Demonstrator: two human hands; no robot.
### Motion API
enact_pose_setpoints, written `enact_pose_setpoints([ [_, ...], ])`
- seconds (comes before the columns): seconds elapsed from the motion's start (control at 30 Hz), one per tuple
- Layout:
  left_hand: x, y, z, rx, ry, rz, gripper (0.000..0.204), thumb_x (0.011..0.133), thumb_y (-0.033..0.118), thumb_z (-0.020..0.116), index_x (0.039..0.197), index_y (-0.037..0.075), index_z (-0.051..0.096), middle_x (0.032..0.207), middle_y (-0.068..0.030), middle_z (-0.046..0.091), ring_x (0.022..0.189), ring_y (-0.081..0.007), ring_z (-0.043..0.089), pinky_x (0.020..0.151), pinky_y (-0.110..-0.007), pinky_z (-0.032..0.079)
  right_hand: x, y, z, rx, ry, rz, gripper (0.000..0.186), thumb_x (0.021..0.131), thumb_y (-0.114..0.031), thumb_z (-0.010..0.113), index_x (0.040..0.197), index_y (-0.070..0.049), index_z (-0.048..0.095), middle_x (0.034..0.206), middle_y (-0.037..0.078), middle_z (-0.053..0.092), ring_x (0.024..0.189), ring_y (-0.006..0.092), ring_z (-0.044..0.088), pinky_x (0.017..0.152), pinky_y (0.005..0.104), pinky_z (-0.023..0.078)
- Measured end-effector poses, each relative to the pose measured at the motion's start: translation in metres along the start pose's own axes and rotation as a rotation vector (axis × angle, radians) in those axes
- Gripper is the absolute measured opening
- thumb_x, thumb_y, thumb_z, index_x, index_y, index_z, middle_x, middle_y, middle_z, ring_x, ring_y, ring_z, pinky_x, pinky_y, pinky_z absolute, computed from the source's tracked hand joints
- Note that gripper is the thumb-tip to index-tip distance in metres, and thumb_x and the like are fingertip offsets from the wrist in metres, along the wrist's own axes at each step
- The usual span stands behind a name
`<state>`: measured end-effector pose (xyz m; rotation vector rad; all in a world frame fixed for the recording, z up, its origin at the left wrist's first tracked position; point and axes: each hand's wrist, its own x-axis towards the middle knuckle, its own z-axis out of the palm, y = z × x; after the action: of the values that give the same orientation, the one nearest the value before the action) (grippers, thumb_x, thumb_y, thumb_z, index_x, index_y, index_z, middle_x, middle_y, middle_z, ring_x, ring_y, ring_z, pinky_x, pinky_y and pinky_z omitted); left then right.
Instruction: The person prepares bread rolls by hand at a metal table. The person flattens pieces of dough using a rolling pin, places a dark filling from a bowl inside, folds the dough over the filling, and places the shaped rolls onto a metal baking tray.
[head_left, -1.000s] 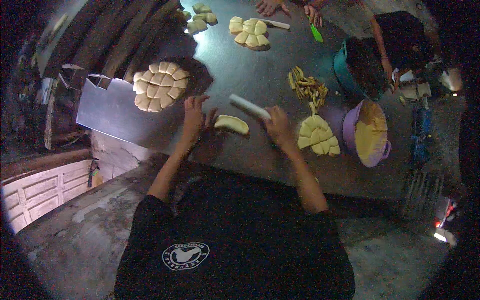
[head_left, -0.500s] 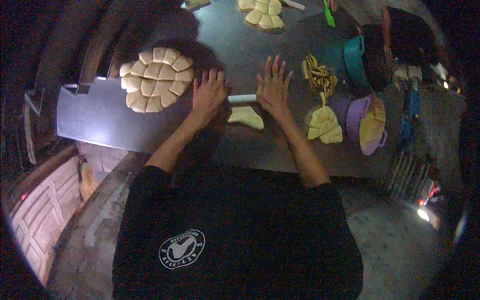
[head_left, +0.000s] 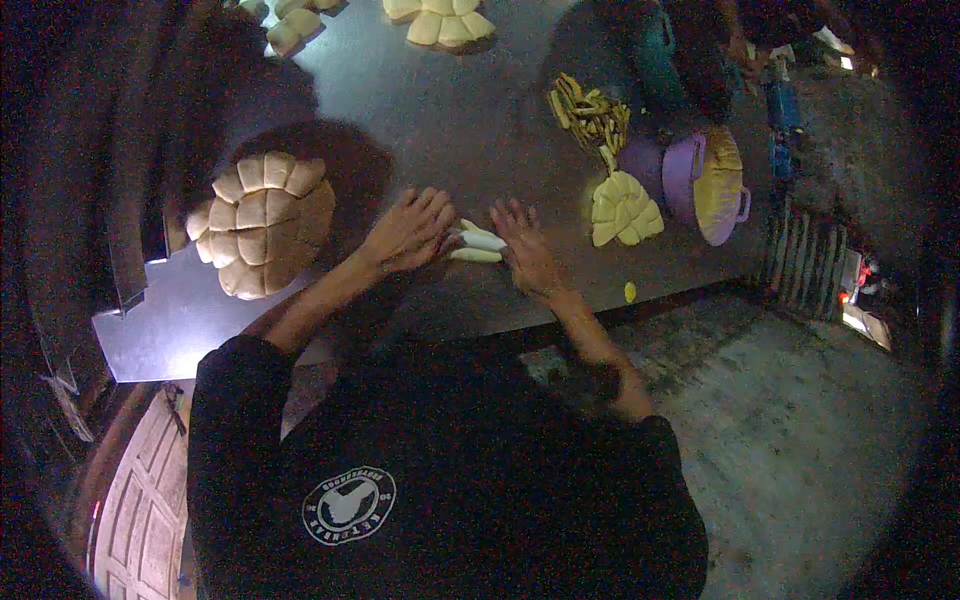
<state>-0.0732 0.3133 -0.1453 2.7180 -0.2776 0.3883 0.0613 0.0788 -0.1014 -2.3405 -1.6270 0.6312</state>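
A white rolling pin [head_left: 482,240] lies across a small piece of pale dough [head_left: 476,255], whose edges show on both sides of it. Over the pin's left end rests my left hand [head_left: 410,232], palm down, fingers stretched forward and slightly bent. My right hand [head_left: 530,250] lies on the other end with its fingers extended and somewhat apart. Both palms press on the pin rather than wrap round it. Left of my hands sits a large round of dough scored into segments [head_left: 268,225].
To the right lie a smaller cut dough piece [head_left: 627,210] and a pile of brownish-yellow strips [head_left: 590,110]. Beyond them stand a purple basket [head_left: 685,165] and a dark teal container [head_left: 657,60]. More cut dough [head_left: 445,22] lies at the far side. A small yellow bit [head_left: 629,292] is near the table edge.
My view has shifted and tilted. Both hands and the rolling pin have come nearer to me, and the pin now lies over the dough that was in front of it.
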Motion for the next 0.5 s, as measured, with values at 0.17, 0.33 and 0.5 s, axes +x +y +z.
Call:
enact_pose_setpoints([
  [0.17, 0.042, -0.021, 0.013, 0.058, 0.155, -0.205, 0.025, 0.095, 0.028, 0.049, 0.105, 0.007, 0.058, 0.107, -0.0115, 0.058, 0.101, -0.0276, 0.057, 0.085, -0.043, 0.045, 0.054, 0.016, -0.005, -0.281, 0.324, 0.383, 0.059, 0.101, -0.032, 0.036, 0.151, -0.001, 0.025, 0.158, 0.023, 0.018, 0.146, 0.0440, 0.014, 0.117, 0.0596, 0.008],
  [0.33, 0.041, -0.025, 0.014, 0.059, -0.178, -0.216, 0.040, 0.093, 0.022, 0.049, 0.129, 0.006, 0.054, 0.134, -0.0128, 0.054, 0.123, -0.0327, 0.050, 0.100, -0.048, 0.041, 0.076, 0.036, -0.011, -0.424, 0.382, 0.405, 0.064, 0.103, -0.033, 0.032, 0.153, 0.000, 0.011, 0.159, 0.025, 0.007, 0.146, 0.0440, 0.010, 0.117, 0.0581, 0.009],
  [0.5, 0.008, 0.018, 0.005, 0.154, 0.021, -0.505, 0.029, 0.092, 0.030, 0.054, 0.105, 0.005, 0.059, 0.113, -0.0157, 0.059, 0.110, -0.0324, 0.054, 0.090, -0.047, 0.043, 0.059, 0.007, -0.001, -0.257, 0.343, 0.263, 0.064, 0.102, -0.033, 0.035, 0.154, -0.002, 0.012, 0.159, 0.024, 0.009, 0.146, 0.0446, 0.009, 0.116, 0.0607, 0.005],
])
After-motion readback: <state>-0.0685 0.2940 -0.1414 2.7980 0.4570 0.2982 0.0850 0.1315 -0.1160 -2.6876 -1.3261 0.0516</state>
